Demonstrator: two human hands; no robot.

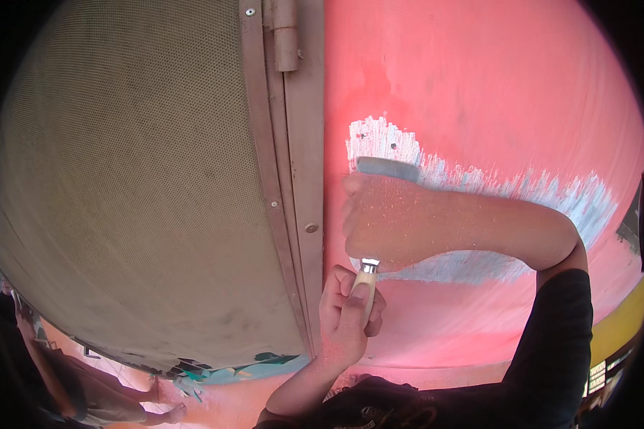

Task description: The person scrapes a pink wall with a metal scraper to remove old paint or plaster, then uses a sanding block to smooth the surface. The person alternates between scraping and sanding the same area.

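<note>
A paint scraper (388, 168) with a broad flat metal blade and a pale wooden handle lies against a pink painted wall (461, 107). Its handle is wrapped by the fingers of my left hand (349, 308), with the thumb along it. My right hand (386, 222) is closed over the middle of the tool, hiding most of the blade. Only the blade's upper end shows above my knuckles. Around it spreads a scraped patch (461, 174) of white and grey-blue with ragged edges. Two small dark holes sit just above the blade. Paint flecks dot my right hand and forearm.
To the left stands a mesh screen door (139, 161) in a brown metal frame with a hinge (286, 43). Torn green material (193, 378) hangs at its bottom edge. Another person's legs (123, 397) are at the lower left. A yellow surface (620, 322) shows at the right.
</note>
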